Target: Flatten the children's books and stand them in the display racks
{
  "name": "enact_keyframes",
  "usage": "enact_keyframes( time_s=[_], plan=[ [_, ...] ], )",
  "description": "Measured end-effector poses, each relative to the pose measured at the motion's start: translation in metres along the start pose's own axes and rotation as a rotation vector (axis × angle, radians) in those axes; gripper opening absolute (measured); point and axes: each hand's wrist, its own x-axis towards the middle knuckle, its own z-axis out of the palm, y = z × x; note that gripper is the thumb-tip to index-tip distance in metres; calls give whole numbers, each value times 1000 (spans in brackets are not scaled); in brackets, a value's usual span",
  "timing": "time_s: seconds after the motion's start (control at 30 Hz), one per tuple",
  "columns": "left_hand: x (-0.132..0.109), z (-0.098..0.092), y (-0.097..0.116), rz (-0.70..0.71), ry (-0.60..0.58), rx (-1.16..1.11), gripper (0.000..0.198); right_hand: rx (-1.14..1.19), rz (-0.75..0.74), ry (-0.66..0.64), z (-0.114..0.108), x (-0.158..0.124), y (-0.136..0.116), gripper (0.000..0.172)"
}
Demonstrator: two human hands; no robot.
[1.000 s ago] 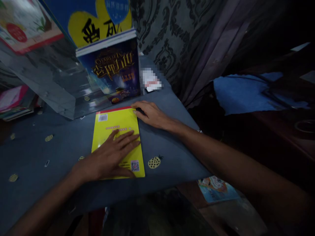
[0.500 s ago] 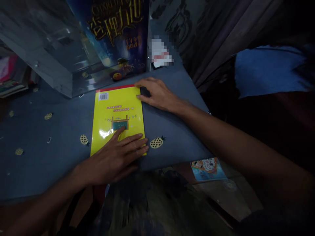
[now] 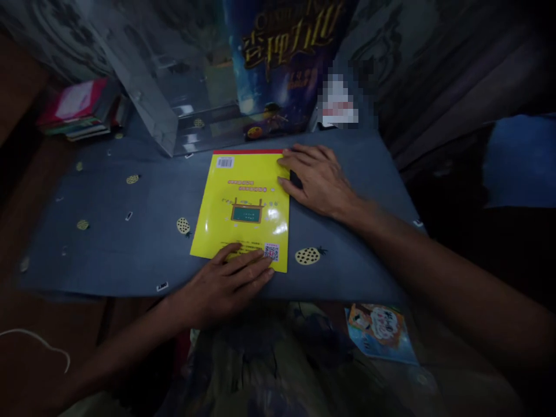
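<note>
A yellow book (image 3: pixel 217 220) with a red strip along its far edge lies flat on the blue-grey tablecloth (image 3: pixel 143 249). It shows a barcode, a small green board picture and a QR code. The fingers of my left hand (image 3: pixel 230 284), stretched out, rest on the book's near edge and partly cover the QR code. My right hand (image 3: pixel 319 179) is at the far right corner, its fingertips touching the book's right edge, thumb and fingers apart.
Behind the book stands a clear plastic stand (image 3: pixel 174 130) with a dark blue book (image 3: pixel 278 75) upright in it. A stack of books (image 3: pixel 82 110) sits at the back left. A blue booklet (image 3: pixel 382 333) lies below the table's front edge.
The view has shifted left, so things appear farther right. My left hand has slid back from the book's middle to its near edge, uncovering the board picture. My right hand stays at the corner.
</note>
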Motion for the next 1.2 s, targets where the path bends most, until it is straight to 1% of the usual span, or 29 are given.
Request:
enact_keyframes(
  time_s=[0.1, 0.17, 0.2, 0.27, 0.33, 0.37, 0.4, 0.43, 0.47, 0.53, 0.6, 0.67, 0.73, 0.87, 1.0, 1.07, 1.13, 1.2],
  plan=[
    [-19, -3, -2, -86, 57, -8, 39, -11, -12, 10, -1, -3, -4, 32],
    [-34, -6, -5, -150, 93, -14, 42, -1, -22, 0, -4, -5, -18, 30],
    [-41, -7, -6, -187, 125, -16, 45, 15, -37, -9, -5, -7, -29, 29],
    [-54, -8, -9, -282, 216, -10, 51, 81, -105, -39, -5, -12, -61, 29],
    [-63, -8, -11, -366, 302, 6, 53, 177, -245, -135, -2, -20, -102, 32],
    [-66, -7, -11, -391, 327, 14, 53, 208, -306, -177, 1, -24, -122, 33],
    [-68, -7, -11, -406, 344, 20, 51, 228, -363, -217, 6, -28, -141, 36],
    [-69, -6, -11, -413, 357, 22, 49, 237, -405, -266, 11, -32, -157, 45],
    [-70, -5, -11, -418, 368, 19, 48, 244, -432, -288, 16, -37, -170, 56],
    [-70, -5, -11, -422, 381, 6, 45, 246, -417, -337, 25, -45, -185, 75],
    [-70, -5, -10, -413, 383, 9, 43, 238, -392, -353, 31, -52, -188, 84],
    [-69, -6, -10, -400, 374, 38, 40, 224, -379, -353, 30, -59, -184, 86],
    [-69, -7, -10, -396, 364, 63, 38, 214, -349, -369, 23, -67, -178, 87],
    [-66, -8, -8, -410, 353, 90, 34, 207, -226, -399, 3, -90, -161, 84],
    [-63, -7, -5, -424, 353, 121, 32, 102, -111, -304, -11, -121, -142, 84],
    [-60, -5, -4, -446, 350, 138, 29, 40, -60, -260, -15, -134, -137, 85],
    [-57, -3, -5, -463, 346, 180, 29, 9, -20, -237, -19, -141, -139, 84],
    [-55, -4, -10, -463, 341, 249, 29, 12, -4, -252, -23, -142, -146, 81]
  ],
)
